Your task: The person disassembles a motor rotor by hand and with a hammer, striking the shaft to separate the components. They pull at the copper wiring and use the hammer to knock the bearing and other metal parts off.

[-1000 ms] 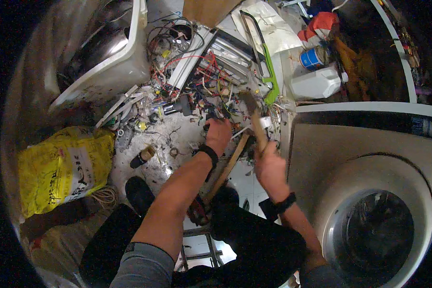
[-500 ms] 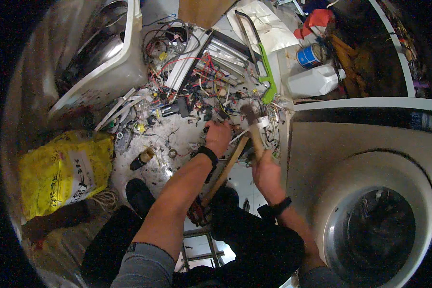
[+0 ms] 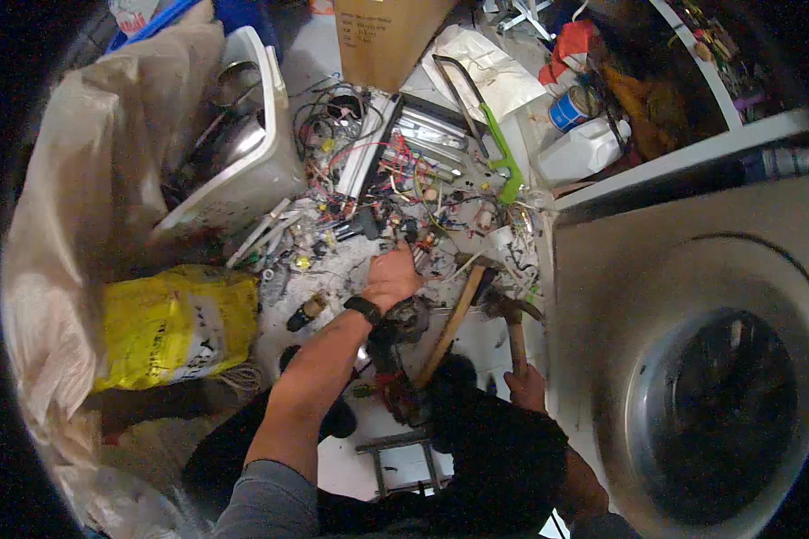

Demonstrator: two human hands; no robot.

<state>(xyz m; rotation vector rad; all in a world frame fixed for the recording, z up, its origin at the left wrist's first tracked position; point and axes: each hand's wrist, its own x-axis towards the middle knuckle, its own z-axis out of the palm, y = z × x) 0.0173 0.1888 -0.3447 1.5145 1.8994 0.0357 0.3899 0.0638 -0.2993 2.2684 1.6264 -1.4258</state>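
My right hand point(image 3: 526, 388) grips the wooden handle of a claw hammer point(image 3: 516, 341), whose dark head is raised toward the right of the work area. My left hand point(image 3: 394, 277) reaches into a heap of electronic scrap point(image 3: 422, 180), fingers bunched; a fingertip is beside a small dark part point(image 3: 410, 230). Whatever the fingers hold is too small or hidden. Between my hands a second wooden-handled tool point(image 3: 456, 319) with a dark head lies slanted. Below my left wrist is a dark tool with red parts point(image 3: 395, 373).
A green-handled hacksaw point(image 3: 503, 162) lies at the back beside a white jug point(image 3: 584, 151) and a blue can point(image 3: 571, 110). On the right stands a front-loading washing machine point(image 3: 602, 260). To the left are a yellow sack point(image 3: 157, 323) and a white bin point(image 3: 288, 171). A cardboard box point(image 3: 377, 54) stands behind.
My right hand has drawn the hammer back toward me and right, away from the scrap. My left hand has shifted slightly left. The whole view has shifted, showing more of the box.
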